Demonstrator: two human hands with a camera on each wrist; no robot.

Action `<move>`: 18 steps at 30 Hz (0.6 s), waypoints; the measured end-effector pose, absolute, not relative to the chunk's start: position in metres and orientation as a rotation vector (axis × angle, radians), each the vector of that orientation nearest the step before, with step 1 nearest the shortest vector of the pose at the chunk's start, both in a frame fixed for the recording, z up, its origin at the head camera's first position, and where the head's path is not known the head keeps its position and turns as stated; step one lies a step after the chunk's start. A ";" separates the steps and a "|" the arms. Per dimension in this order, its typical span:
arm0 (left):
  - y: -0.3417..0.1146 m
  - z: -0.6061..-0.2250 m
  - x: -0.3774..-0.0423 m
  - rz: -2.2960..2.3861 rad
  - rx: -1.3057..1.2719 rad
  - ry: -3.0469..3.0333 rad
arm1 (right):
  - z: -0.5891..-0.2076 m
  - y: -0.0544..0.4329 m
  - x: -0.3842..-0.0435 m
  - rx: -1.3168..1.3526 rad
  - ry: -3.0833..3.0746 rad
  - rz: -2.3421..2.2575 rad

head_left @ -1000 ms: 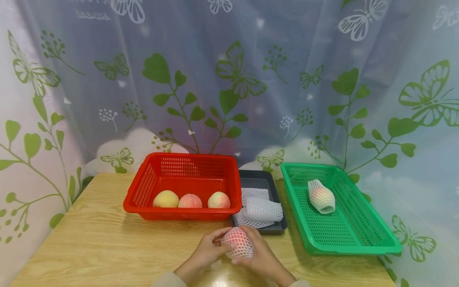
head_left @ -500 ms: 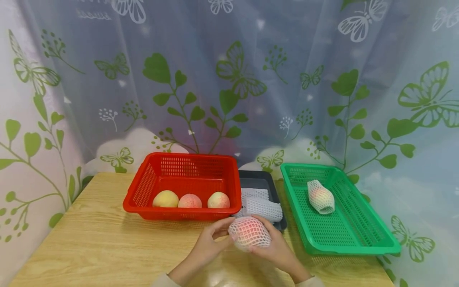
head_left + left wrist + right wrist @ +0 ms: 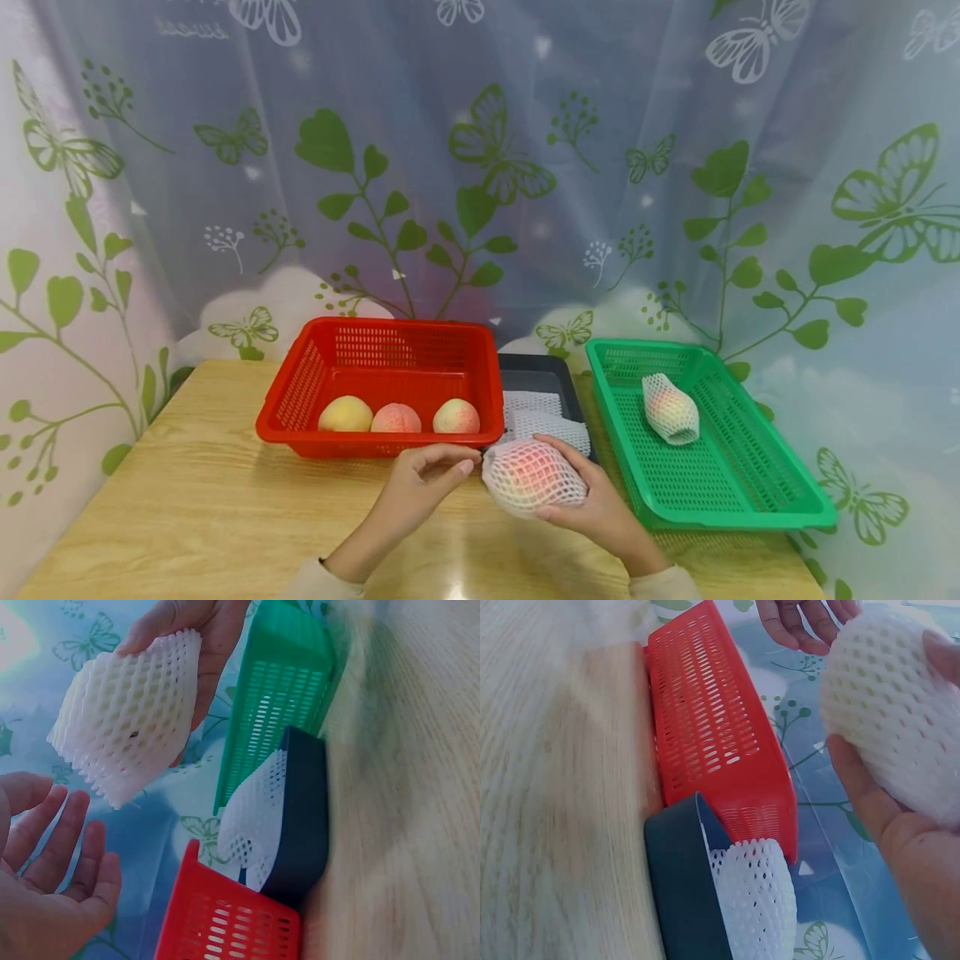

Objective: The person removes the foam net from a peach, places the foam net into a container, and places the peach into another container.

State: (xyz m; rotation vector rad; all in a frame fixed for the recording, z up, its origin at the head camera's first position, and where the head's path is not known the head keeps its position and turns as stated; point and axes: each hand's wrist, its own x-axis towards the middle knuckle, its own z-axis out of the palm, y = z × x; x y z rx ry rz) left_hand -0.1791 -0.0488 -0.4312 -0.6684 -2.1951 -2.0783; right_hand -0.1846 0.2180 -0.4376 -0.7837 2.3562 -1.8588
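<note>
My right hand [image 3: 600, 508] grips a peach [image 3: 531, 473] wrapped in a white foam net sleeve [image 3: 139, 712], thumb on the near side and fingers behind, held above the table. My left hand [image 3: 416, 492] is just left of it, fingers loosely bent with nothing between them; the left wrist view shows a gap between this hand and the net. Three bare peaches [image 3: 396, 418] lie along the front of the red basket [image 3: 382, 450]. Another netted peach [image 3: 670, 410] rests in the green basket [image 3: 720, 492].
Between the baskets stands a dark grey tray [image 3: 536, 379] with several flat foam nets [image 3: 551, 427], partly hidden behind the held peach. All stand on a wooden table [image 3: 187, 500]. A patterned curtain [image 3: 420, 167] hangs behind.
The netted peach has moved right and up towards the tray in my right hand. My left hand, earlier on its left side, has let go and drawn away.
</note>
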 end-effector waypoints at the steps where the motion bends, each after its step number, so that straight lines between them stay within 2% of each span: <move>1: -0.048 -0.430 -0.179 -2.077 -0.675 -2.200 | -0.437 0.219 -0.184 -0.785 2.330 -1.868; 18: -0.044 -0.423 -0.173 -1.889 -0.823 -2.280 | -0.432 0.218 -0.181 -0.847 2.195 -1.865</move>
